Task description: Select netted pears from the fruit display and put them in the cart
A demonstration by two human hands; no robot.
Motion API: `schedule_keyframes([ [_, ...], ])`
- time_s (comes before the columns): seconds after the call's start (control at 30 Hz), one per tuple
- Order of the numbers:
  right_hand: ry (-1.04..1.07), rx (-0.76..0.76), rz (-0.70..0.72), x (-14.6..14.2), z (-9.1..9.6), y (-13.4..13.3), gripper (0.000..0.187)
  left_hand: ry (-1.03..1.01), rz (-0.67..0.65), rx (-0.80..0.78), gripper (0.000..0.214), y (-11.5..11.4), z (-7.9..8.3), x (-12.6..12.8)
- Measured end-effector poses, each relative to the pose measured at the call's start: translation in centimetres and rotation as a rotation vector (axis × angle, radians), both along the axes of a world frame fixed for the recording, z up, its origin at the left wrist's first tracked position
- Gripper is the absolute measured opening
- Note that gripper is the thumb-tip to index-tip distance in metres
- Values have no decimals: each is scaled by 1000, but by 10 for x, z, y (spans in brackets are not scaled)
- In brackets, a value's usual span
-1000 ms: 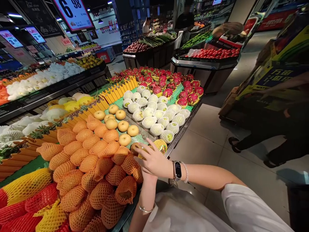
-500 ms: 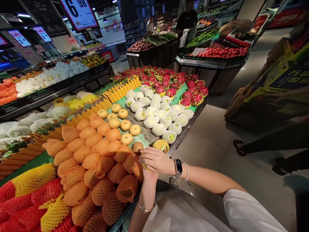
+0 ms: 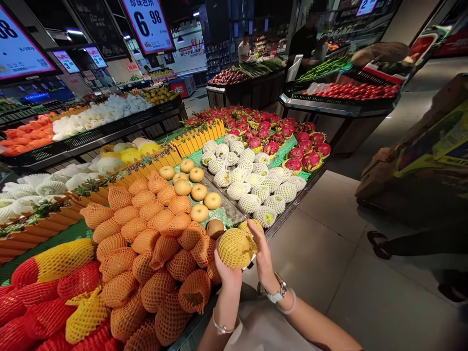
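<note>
Both my hands hold up a round fruit in a yellow foam net point(image 3: 234, 247) at the front edge of the produce stand. My left hand point(image 3: 225, 274) cups it from below, fingers curled under it. My right hand point(image 3: 262, 254), with a watch and bracelet on the wrist, presses its fingers against the fruit's right side. Just behind it lie a bare brown pear point(image 3: 214, 227) and another yellow-netted fruit point(image 3: 251, 226). Orange-netted fruit point(image 3: 161, 243) are piled to the left.
Bare yellow pears point(image 3: 199, 192), white-netted fruit point(image 3: 252, 180) and dragon fruit point(image 3: 278, 139) fill the stand point(image 3: 292, 204) beyond. A tomato bin point(image 3: 351, 92) stands at the back right. Cardboard boxes point(image 3: 420, 146) and a person's sandalled foot point(image 3: 380, 243) are on the tiled aisle to the right.
The yellow-netted fruit has been lifted off the stand edge and turned up between both hands. My right hand moved from on top of it to its right side. The view shifted right.
</note>
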State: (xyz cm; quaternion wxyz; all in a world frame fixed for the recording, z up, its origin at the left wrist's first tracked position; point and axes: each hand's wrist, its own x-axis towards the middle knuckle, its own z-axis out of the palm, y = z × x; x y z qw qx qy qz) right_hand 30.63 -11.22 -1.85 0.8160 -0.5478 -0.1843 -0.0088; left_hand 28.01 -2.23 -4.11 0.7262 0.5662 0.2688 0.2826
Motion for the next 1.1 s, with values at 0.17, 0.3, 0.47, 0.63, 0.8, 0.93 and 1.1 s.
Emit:
schedule_keyframes([
  [0.17, 112, 52, -36, -12, 0, 17, 55, -71, 194, -33, 30, -8, 11, -3],
  [0.3, 187, 36, -136, -7, 3, 22, 33, -167, 243, -72, 32, -18, 12, -1],
  [0.47, 477, 255, -89, 5, 7, 22, 31, -219, 100, 213, 44, -2, -1, -7],
  [0.63, 931, 431, 380, 17, 11, 16, 28, -389, -100, 1037, 47, 28, 2, -13],
  [0.8, 916, 432, 465, 17, 19, 23, 25, -495, 88, 930, 38, 20, 3, -12],
  [0.93, 620, 347, 74, -6, 19, 41, 31, -318, 323, 325, 23, 6, 8, -7],
  [1.1, 246, 80, -52, -33, 10, 49, 36, -116, 233, -220, 47, 15, 21, -8],
])
